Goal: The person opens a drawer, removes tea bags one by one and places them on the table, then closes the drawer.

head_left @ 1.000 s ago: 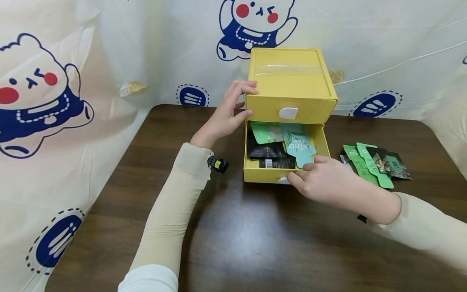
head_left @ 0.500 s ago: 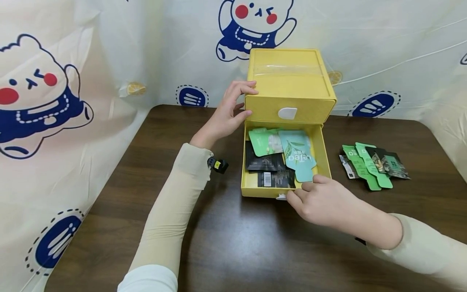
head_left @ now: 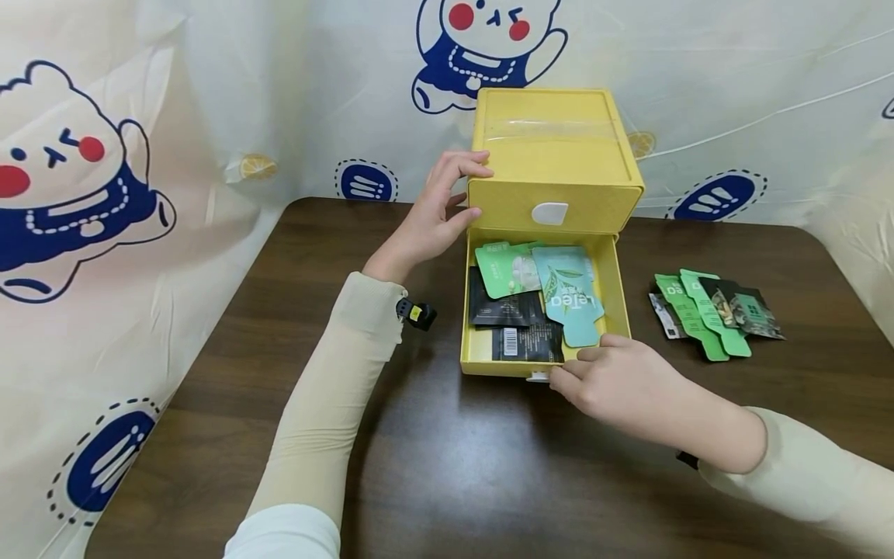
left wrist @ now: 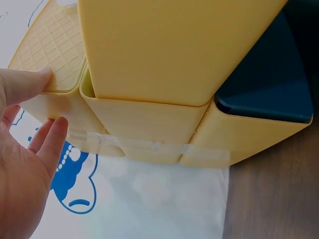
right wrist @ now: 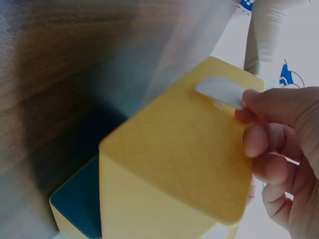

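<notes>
A yellow stacked drawer box [head_left: 552, 155] stands at the back of the table. My left hand [head_left: 436, 206] holds its upper left corner, thumb on the patterned front and fingers at the top edge. Below the top tier, a yellow drawer [head_left: 618, 287] stands pulled out towards me. My right hand [right wrist: 294, 134] pinches the drawer's white tab handle [right wrist: 222, 90] between thumb and finger. Inside the drawer lie a green packet [head_left: 503, 272], a pale blue tea packet [head_left: 573, 299] and black sachets [head_left: 527, 343]. The left wrist view shows the drawer's outer side wall [left wrist: 159, 50].
Several green and black packets [head_left: 705, 314] lie overlapping on the brown wooden table [head_left: 433, 466], right of the box. Beneath the pulled drawer, a dark teal panel [left wrist: 274, 74] shows on the lowest tier. A white printed curtain [head_left: 335, 78] hangs behind.
The drawer has slid farther out towards me with my right hand on its tab, showing more of the packets. During the last half second it barely moved. My left hand stays at the box corner.
</notes>
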Action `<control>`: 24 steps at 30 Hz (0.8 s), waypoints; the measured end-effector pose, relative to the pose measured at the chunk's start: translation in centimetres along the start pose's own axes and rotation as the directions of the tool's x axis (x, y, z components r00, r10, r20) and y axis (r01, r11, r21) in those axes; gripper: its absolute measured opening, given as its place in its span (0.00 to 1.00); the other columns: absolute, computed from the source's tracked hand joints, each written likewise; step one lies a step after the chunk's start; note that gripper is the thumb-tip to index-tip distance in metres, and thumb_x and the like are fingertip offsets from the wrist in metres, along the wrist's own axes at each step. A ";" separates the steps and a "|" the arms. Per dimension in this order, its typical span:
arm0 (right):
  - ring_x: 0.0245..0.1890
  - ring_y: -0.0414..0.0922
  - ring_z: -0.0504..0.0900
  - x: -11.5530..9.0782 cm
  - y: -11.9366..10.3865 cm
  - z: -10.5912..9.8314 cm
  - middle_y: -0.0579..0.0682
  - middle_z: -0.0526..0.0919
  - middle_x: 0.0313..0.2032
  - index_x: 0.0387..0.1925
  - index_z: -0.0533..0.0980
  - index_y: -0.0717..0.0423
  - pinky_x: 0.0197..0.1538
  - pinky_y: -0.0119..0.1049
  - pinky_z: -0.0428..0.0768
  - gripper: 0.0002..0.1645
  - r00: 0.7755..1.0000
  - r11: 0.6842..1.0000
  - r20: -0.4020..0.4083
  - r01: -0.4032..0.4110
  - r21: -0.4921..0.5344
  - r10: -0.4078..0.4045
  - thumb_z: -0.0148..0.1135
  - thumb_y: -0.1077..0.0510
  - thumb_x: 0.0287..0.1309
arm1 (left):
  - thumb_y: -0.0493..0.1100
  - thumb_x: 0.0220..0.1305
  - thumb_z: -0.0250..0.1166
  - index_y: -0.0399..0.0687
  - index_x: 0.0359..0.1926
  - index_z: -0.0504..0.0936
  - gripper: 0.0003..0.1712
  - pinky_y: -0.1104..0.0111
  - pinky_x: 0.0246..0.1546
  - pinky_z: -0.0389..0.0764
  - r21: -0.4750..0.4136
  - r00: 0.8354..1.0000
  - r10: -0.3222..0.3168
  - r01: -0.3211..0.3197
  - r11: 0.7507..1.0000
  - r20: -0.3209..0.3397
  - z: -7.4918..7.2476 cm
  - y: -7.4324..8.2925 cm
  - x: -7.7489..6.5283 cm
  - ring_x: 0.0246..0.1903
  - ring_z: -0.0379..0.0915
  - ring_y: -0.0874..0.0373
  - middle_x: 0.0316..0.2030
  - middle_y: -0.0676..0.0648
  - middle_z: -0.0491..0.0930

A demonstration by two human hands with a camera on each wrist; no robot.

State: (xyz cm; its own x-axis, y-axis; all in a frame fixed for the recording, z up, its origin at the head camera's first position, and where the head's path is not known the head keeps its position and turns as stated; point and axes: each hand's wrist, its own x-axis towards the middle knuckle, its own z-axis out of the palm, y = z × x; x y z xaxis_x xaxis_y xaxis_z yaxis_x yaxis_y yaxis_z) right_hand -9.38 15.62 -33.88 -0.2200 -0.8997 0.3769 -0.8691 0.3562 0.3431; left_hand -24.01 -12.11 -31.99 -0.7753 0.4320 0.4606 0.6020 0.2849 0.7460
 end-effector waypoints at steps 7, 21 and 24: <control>0.14 0.37 0.64 0.7 0.9 -0.8 0.38 0.71 0.13 0.22 0.70 0.48 0.20 0.30 0.59 0.30 0.999 0.990 -0.040 -0.029 0.142 0.035 0.29 0.50 0.79 | 0.36 0.69 0.61 0.40 0.61 0.69 0.22 0.50 0.69 0.68 0.002 1.000 0.007 -0.007 1.000 -0.008 -0.1 -0.1 0.0 0.73 0.49 0.56 0.72 0.44 0.58; 0.18 0.32 0.71 4.0 7.1 -3.0 0.40 0.83 0.24 0.38 0.81 0.48 0.20 0.29 0.71 0.04 0.946 0.895 0.187 -0.312 0.319 0.263 0.67 0.56 0.61 | 0.35 0.69 0.60 0.40 0.60 0.69 0.21 0.49 0.68 0.69 -0.002 1.000 0.013 -0.013 1.000 -0.010 0.0 -0.3 0.1 0.73 0.49 0.55 0.72 0.44 0.58; 0.22 0.37 0.76 5.4 8.4 -2.9 0.44 0.86 0.29 0.40 0.81 0.51 0.26 0.35 0.77 0.05 0.918 0.872 0.256 -0.374 0.316 0.302 0.66 0.57 0.62 | 0.35 0.69 0.61 0.41 0.61 0.70 0.21 0.49 0.68 0.69 0.003 1.000 0.009 -0.009 1.000 -0.010 0.0 -0.4 0.1 0.73 0.49 0.56 0.72 0.45 0.59</control>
State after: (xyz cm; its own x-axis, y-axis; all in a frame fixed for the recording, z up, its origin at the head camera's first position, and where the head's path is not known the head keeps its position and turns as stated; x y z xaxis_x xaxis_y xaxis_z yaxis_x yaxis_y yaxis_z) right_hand -16.62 14.53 -26.47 -0.5776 -0.7833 0.2298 -0.8153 0.5678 -0.1137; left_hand -24.26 -12.16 -32.26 -0.7716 0.4264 0.4720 0.6095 0.2832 0.7405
